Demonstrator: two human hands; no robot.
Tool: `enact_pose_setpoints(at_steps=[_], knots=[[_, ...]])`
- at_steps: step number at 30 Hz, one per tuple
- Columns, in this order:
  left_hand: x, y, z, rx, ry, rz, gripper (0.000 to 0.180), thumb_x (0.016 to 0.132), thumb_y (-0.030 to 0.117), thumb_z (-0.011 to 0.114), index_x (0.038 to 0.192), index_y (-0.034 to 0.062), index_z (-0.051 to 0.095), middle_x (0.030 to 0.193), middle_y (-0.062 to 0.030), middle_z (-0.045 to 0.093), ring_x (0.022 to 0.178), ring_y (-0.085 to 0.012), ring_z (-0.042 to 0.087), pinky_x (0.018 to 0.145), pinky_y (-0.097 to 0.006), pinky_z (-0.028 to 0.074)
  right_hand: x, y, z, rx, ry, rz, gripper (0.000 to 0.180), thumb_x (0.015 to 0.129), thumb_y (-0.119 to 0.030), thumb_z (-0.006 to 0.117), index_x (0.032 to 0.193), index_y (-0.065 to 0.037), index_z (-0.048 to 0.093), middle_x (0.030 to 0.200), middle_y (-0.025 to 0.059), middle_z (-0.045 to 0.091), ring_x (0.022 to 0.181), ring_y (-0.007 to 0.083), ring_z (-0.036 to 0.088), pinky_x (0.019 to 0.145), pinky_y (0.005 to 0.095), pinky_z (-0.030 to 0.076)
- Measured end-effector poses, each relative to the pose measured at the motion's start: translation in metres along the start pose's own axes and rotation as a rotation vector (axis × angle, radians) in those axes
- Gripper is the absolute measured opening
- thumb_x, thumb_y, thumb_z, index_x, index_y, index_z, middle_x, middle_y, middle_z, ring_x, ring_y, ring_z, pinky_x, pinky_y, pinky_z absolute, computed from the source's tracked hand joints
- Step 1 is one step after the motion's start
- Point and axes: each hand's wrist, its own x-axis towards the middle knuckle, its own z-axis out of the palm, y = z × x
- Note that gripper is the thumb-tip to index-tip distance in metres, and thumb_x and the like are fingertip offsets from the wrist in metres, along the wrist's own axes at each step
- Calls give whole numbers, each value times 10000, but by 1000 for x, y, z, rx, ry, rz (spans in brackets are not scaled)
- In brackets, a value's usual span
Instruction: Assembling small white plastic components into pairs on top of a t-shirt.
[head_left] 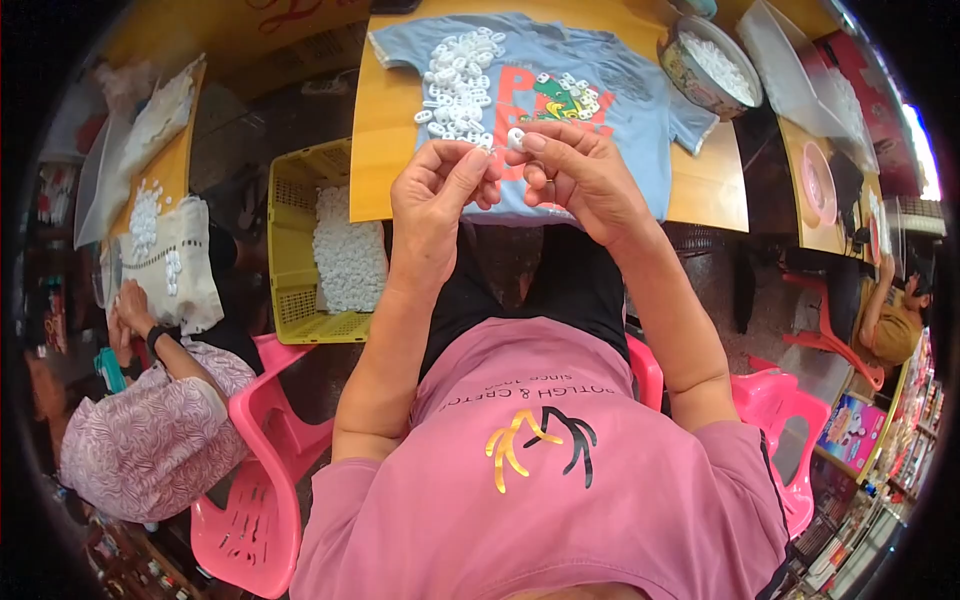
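Note:
Both my hands are raised over the near part of a light blue T-shirt (640, 110) spread on the table. My right hand (590, 175) pinches a small white oval plastic piece (515, 138) between thumb and forefinger. Close beside it, my left hand (440, 185) is closed in a pinch; what its fingertips hold is too small to make out. Beyond the left hand, a long heap of white plastic pieces (460, 85) lies on the shirt. Several white pieces with dark marks (588, 100) show near the shirt's green printed figure, behind my right hand.
A round tin (668, 72) of white pieces stands at the table's (385, 150) far right. Left of my legs, a yellow crate (290, 250) holds a white mass. Another person (160, 430) works at the left; a second person (885, 320) sits far right. Pink chairs (245, 520) stand around.

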Motion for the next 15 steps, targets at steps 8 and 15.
enact_pose_setpoints(at_steps=[8, 15], knots=[[6, 5, 31, 219, -11, 183, 129, 929, 113, 636, 988, 1, 615, 882, -63, 666, 759, -99, 619, 688, -232, 492, -14, -7, -20, -252, -33, -189, 256, 911, -170, 665, 1096, 7, 657, 796, 16, 621, 630, 68, 565, 576, 226, 513], [3, -3, 42, 247, -76, 205, 122, 927, 86, 636, 1006, -6, 621, 938, -43, 654, 809, -77, 604, 719, -222, 484, -23, -6, -18, -199, 43, -243, 321, 939, -187, 632, 1192, 9, 626, 787, 10, 607, 652, 80, 570, 598, 230, 507]])
